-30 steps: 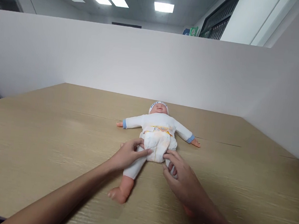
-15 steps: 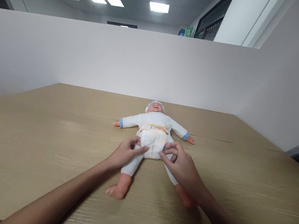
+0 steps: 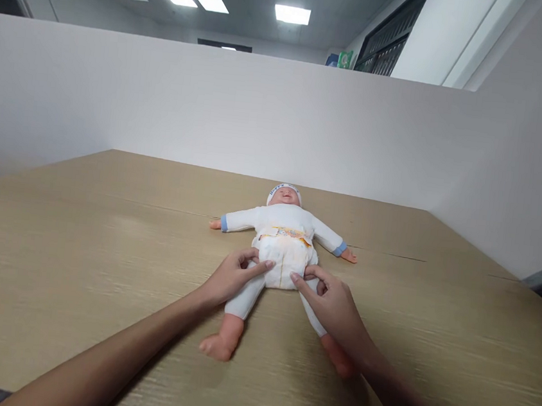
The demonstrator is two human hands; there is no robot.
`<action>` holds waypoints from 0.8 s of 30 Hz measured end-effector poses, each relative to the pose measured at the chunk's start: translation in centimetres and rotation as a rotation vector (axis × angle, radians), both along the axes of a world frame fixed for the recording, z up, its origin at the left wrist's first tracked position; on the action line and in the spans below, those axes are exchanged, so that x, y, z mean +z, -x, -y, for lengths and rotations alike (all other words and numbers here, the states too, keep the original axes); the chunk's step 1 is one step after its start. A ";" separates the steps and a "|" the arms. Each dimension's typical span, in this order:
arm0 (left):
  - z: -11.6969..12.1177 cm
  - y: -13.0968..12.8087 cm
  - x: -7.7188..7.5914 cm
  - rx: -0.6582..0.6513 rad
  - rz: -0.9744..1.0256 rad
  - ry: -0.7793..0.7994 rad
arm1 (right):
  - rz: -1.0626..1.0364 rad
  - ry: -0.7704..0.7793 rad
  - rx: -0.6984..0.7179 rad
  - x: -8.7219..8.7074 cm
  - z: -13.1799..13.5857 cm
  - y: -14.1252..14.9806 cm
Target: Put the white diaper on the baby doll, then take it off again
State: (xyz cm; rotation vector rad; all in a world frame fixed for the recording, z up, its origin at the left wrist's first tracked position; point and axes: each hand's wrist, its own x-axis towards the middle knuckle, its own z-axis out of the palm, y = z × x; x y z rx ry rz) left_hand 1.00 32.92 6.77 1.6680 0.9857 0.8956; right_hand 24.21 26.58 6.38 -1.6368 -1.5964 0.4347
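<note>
A baby doll point(image 3: 285, 216) in a white suit with blue cuffs and a white cap lies on its back, arms spread and feet toward me. Around its hips sits a white diaper point(image 3: 283, 262) with a yellow centre line and a coloured print at the waist. My left hand point(image 3: 237, 275) is closed on the diaper's edge at the left leg, thumb on top and fingers partly hidden. At the opposite leg, my right hand point(image 3: 331, 296) pinches the other edge between thumb and fingers. My right forearm partly covers the doll's foot on that side.
The doll lies on a wooden table point(image 3: 104, 224) with thin seams across it. A white partition wall point(image 3: 261, 111) rises behind the table, and another wall stands at the right. Over the partition, a green package point(image 3: 345, 59) shows in the distance.
My right hand's fingers have closed in on the diaper's edge, where they were more spread before. My left hand keeps nearly the same hold. The whole view has shifted slightly.
</note>
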 end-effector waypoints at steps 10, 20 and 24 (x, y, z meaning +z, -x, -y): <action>0.1 -0.3 -0.8 0.120 -0.060 -0.151 | 0.090 -0.197 0.022 -0.1 -0.1 -1.2; 1.2 1.2 -0.2 0.244 -0.118 -0.336 | 0.125 -0.305 0.129 -0.6 -0.2 -2.5; 0.3 3.1 -0.2 0.263 -0.157 -0.450 | 0.221 -0.447 0.028 -2.2 -1.4 -5.1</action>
